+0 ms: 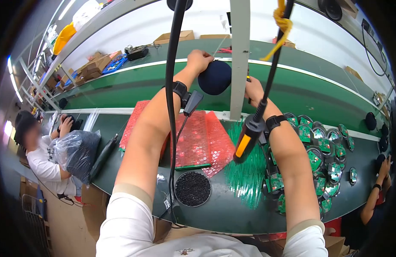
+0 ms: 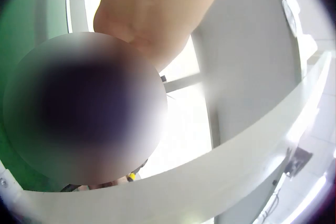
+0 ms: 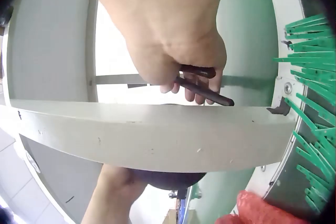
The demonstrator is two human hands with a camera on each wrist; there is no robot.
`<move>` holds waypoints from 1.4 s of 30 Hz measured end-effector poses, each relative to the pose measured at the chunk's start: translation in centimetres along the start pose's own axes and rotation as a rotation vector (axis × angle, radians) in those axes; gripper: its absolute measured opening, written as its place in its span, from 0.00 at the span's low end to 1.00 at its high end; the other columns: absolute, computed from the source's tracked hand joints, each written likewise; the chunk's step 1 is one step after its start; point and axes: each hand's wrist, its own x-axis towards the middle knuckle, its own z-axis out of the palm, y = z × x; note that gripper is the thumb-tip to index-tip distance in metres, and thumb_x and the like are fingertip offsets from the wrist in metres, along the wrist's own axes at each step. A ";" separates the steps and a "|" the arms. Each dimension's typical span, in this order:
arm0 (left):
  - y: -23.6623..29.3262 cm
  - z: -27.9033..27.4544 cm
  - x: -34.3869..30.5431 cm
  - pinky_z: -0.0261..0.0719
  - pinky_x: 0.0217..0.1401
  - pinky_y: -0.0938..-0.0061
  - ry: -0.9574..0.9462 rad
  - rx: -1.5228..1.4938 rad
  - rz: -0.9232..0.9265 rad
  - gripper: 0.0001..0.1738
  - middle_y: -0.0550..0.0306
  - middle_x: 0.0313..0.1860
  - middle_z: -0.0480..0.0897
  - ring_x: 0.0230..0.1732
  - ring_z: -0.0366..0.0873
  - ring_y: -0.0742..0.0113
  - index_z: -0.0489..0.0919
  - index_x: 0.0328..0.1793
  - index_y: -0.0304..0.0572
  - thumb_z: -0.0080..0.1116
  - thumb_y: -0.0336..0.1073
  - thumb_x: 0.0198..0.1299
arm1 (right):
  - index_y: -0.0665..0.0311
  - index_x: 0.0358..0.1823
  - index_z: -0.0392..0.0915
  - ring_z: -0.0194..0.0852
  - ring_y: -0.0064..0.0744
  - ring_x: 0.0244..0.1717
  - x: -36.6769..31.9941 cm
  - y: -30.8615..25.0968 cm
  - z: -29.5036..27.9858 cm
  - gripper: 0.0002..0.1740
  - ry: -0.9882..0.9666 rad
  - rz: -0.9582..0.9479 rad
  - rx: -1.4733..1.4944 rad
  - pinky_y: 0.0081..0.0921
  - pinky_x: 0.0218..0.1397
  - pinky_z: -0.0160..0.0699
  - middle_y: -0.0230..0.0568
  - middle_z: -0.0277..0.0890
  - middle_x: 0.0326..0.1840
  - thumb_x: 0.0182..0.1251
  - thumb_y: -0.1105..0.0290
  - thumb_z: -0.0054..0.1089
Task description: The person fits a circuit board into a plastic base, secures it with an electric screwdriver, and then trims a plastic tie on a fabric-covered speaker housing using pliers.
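Observation:
My left hand [image 1: 198,60] grips the edge of a navy round object [image 1: 215,78], beside a grey upright post [image 1: 239,60]. A thin pale strip rises by its fingertips. In the left wrist view the round object [image 2: 86,108] is blurred and hides the left fingers. Across the post, my right hand [image 1: 254,91] is curled round pliers; the right wrist view shows two dark handles [image 3: 207,90] of these pliers, one below the other. Their tips are hidden behind the post. The navy object's lower edge [image 3: 168,179] shows under the post in that view, next to the left hand.
On the bench lie red bubble wrap [image 1: 191,141], green cable ties [image 1: 245,184], a round dish of small black parts [image 1: 192,189] and several round green circuit boards [image 1: 324,145]. A corded black-and-orange tool [image 1: 249,139] hangs before me. People sit at left and right.

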 end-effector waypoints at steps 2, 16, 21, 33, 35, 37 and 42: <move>1.4 -2.3 -1.3 0.85 0.47 0.65 0.066 0.112 -0.086 0.14 0.48 0.38 0.90 0.38 0.88 0.56 0.91 0.45 0.37 0.72 0.38 0.57 | 0.67 0.42 0.81 0.78 0.27 0.27 0.9 1.2 0.2 0.16 0.167 -0.194 -0.353 0.29 0.35 0.76 0.36 0.82 0.29 0.73 0.58 0.63; -5.3 -3.9 -5.9 0.80 0.31 0.72 -0.153 0.058 -0.167 0.09 0.55 0.32 0.86 0.30 0.81 0.71 0.87 0.40 0.36 0.70 0.35 0.62 | 0.67 0.45 0.77 0.73 0.20 0.29 -15.1 -12.6 0.4 0.10 0.003 -0.134 -0.275 0.25 0.32 0.78 0.33 0.75 0.32 0.74 0.66 0.60; -5.4 -3.6 -6.7 0.80 0.41 0.72 -0.159 -0.035 -0.023 0.07 0.54 0.36 0.87 0.35 0.83 0.68 0.87 0.42 0.35 0.68 0.32 0.63 | 0.66 0.43 0.79 0.75 0.20 0.30 -17.2 -11.2 2.9 0.07 -0.286 -0.051 -0.415 0.24 0.33 0.77 0.32 0.77 0.30 0.70 0.70 0.59; -4.7 -6.4 -7.6 0.75 0.34 0.77 -0.310 -0.274 -0.127 0.09 0.64 0.34 0.81 0.33 0.74 0.79 0.81 0.44 0.42 0.61 0.39 0.72 | 0.70 0.44 0.81 0.82 0.65 0.47 -10.3 -2.5 12.7 0.16 -0.149 -0.331 -0.892 0.51 0.53 0.80 0.63 0.83 0.41 0.67 0.62 0.61; -4.8 -7.0 -7.5 0.76 0.34 0.77 -0.370 -0.286 -0.135 0.09 0.66 0.34 0.80 0.33 0.72 0.78 0.80 0.43 0.44 0.59 0.40 0.74 | 0.72 0.44 0.81 0.83 0.65 0.46 -9.2 -2.1 13.8 0.17 -0.038 -0.359 -0.958 0.51 0.52 0.81 0.64 0.83 0.40 0.66 0.62 0.62; -4.8 -7.4 -7.8 0.76 0.34 0.77 -0.368 -0.304 -0.132 0.09 0.67 0.34 0.80 0.32 0.72 0.78 0.81 0.43 0.44 0.59 0.39 0.75 | 0.74 0.45 0.80 0.83 0.66 0.48 -8.3 -1.7 13.9 0.17 -0.004 -0.346 -0.940 0.51 0.52 0.82 0.66 0.83 0.41 0.63 0.64 0.62; -4.5 -7.8 -8.2 0.78 0.33 0.76 -0.374 -0.280 -0.150 0.09 0.67 0.34 0.79 0.32 0.71 0.77 0.81 0.44 0.44 0.57 0.39 0.76 | 0.73 0.47 0.82 0.83 0.65 0.50 -7.5 -3.2 13.3 0.19 -0.130 -0.301 -1.047 0.47 0.54 0.82 0.67 0.83 0.43 0.61 0.65 0.63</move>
